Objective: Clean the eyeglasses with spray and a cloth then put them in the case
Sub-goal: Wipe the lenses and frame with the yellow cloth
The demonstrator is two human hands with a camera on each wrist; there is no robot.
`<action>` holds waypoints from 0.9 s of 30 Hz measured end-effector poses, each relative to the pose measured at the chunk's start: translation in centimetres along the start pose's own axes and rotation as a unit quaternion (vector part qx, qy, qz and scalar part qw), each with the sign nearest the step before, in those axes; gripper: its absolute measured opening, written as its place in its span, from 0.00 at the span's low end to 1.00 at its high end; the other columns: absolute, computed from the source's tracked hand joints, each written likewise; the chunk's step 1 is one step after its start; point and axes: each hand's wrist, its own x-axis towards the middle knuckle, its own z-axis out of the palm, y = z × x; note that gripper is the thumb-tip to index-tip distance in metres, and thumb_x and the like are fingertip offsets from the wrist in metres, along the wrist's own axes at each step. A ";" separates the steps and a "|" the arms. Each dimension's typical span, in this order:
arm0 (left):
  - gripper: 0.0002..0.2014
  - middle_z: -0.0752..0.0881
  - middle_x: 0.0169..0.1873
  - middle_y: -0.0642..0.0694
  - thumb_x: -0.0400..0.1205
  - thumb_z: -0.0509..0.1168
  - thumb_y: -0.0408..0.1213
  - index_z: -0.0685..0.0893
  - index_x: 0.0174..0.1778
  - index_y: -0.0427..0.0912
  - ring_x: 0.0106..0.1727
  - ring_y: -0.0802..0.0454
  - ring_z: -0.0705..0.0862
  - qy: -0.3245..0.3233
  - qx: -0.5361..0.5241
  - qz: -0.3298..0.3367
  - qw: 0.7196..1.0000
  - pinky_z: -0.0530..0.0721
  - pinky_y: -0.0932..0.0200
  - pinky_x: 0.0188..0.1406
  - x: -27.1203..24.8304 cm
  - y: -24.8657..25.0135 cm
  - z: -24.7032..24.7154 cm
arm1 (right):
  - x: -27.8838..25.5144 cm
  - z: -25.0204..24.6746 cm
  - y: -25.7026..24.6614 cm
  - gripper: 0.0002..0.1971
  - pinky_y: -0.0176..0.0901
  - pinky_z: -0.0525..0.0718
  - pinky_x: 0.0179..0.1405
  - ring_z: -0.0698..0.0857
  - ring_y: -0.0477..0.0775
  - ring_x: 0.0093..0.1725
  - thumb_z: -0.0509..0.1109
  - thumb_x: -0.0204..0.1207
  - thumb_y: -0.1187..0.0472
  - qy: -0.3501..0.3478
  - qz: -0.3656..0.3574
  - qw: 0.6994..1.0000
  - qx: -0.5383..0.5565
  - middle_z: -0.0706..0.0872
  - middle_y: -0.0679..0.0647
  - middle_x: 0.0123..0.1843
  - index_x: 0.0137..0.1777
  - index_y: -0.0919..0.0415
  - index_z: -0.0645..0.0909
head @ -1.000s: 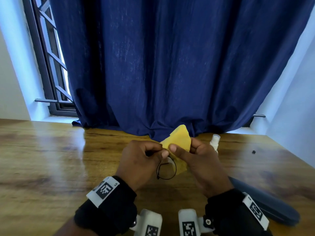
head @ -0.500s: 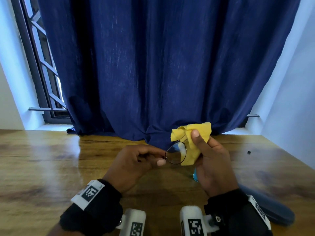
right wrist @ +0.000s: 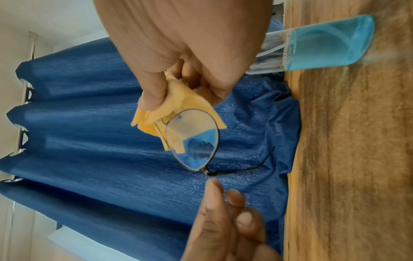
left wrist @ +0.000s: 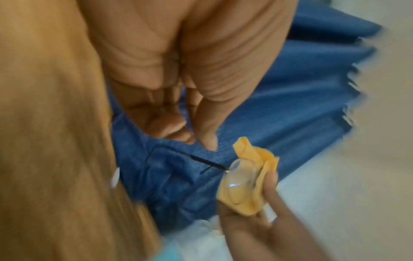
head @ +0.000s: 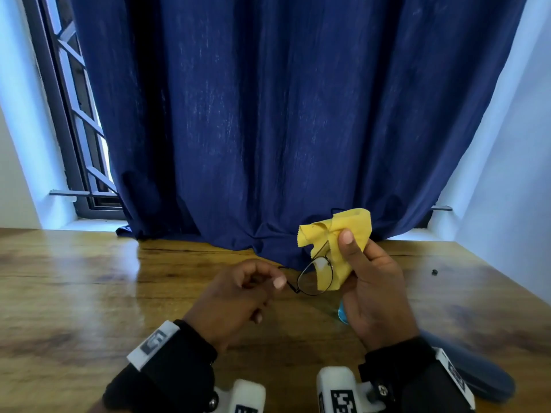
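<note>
My right hand pinches a yellow cloth folded around one lens of the thin black wire eyeglasses, held above the table. The other lens sticks out bare toward my left hand. That hand's fingers are curled, thumb against forefinger, just short of the frame's hinge. In the left wrist view the fingertips show a gap to the temple arm of the eyeglasses. The right wrist view shows the eyeglasses' free lens and the cloth. A spray bottle of blue liquid stands behind my right hand.
A dark blue eyeglass case lies on the wooden table at the lower right. A blue curtain hangs to the table's far edge, with a barred window at left. A small black speck sits at the right.
My right hand has lifted the cloth and eyeglasses up and to the right. My left hand, which held the frame a second ago, has come off it and stays beside the hinge.
</note>
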 end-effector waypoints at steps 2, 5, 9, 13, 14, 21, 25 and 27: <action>0.05 0.91 0.46 0.59 0.76 0.78 0.45 0.93 0.46 0.58 0.41 0.62 0.85 0.023 0.194 0.138 0.971 0.82 0.70 0.41 -0.1 0.0 -0.2 | 0.1 -0.1 0.1 0.21 0.52 0.92 0.51 0.91 0.62 0.54 0.78 0.69 0.52 0.005 0.001 1.000 0.004 0.91 0.70 0.60 0.58 0.64 0.90; 0.08 0.91 0.47 0.59 0.73 0.81 0.46 0.94 0.46 0.61 0.47 0.62 0.85 0.028 0.243 0.205 0.948 0.80 0.74 0.47 -0.2 0.1 0.3 | 0.0 0.0 0.0 0.22 0.55 0.90 0.58 0.91 0.62 0.56 0.75 0.73 0.52 0.009 0.002 1.000 0.009 0.91 0.69 0.60 0.61 0.68 0.88; 0.09 0.93 0.46 0.62 0.70 0.80 0.50 0.96 0.44 0.57 0.50 0.63 0.89 0.014 0.208 0.234 0.949 0.84 0.72 0.48 -0.2 0.3 1.0 | -0.1 0.0 -0.2 0.23 0.59 0.88 0.60 0.92 0.61 0.54 0.74 0.74 0.52 0.012 0.004 1.000 0.012 0.93 0.67 0.59 0.63 0.70 0.87; 0.08 0.95 0.42 0.56 0.72 0.77 0.47 0.96 0.42 0.50 0.39 0.62 0.91 0.006 0.141 0.249 0.958 0.86 0.68 0.36 -0.4 0.2 1.7 | 0.0 0.0 -0.1 0.23 0.60 0.88 0.62 0.92 0.60 0.54 0.76 0.72 0.52 0.018 0.012 1.000 0.022 0.93 0.67 0.58 0.61 0.68 0.88; 0.07 0.95 0.42 0.55 0.72 0.77 0.45 0.96 0.41 0.49 0.36 0.61 0.90 0.012 0.132 0.257 0.957 0.86 0.67 0.33 -0.3 0.1 1.9 | 0.1 0.0 0.0 0.23 0.61 0.87 0.63 0.91 0.62 0.55 0.77 0.72 0.53 0.016 0.017 0.999 0.022 0.92 0.68 0.59 0.62 0.68 0.88; 0.03 0.93 0.36 0.52 0.73 0.76 0.41 0.95 0.38 0.49 0.35 0.54 0.90 0.074 0.119 0.299 0.944 0.86 0.70 0.37 -0.2 -0.2 1.9 | 0.1 0.6 0.5 0.26 0.59 0.90 0.63 0.93 0.62 0.53 0.81 0.64 0.57 -0.048 0.054 0.997 0.003 0.93 0.69 0.55 0.58 0.75 0.87; 0.04 0.92 0.35 0.53 0.74 0.76 0.41 0.96 0.39 0.48 0.37 0.54 0.90 0.090 0.141 0.309 0.936 0.84 0.73 0.37 -0.3 0.0 1.7 | 0.1 0.2 0.2 0.21 0.66 0.86 0.69 0.92 0.62 0.52 0.82 0.64 0.60 -0.053 0.068 0.996 -0.030 0.93 0.68 0.52 0.55 0.73 0.88; 0.03 0.92 0.35 0.55 0.75 0.76 0.40 0.95 0.39 0.49 0.38 0.55 0.90 0.081 0.162 0.309 0.934 0.83 0.74 0.38 -0.3 0.0 1.7 | 0.2 -0.1 0.1 0.24 0.67 0.85 0.69 0.92 0.64 0.53 0.83 0.63 0.60 -0.039 0.059 0.997 -0.035 0.92 0.73 0.55 0.55 0.75 0.88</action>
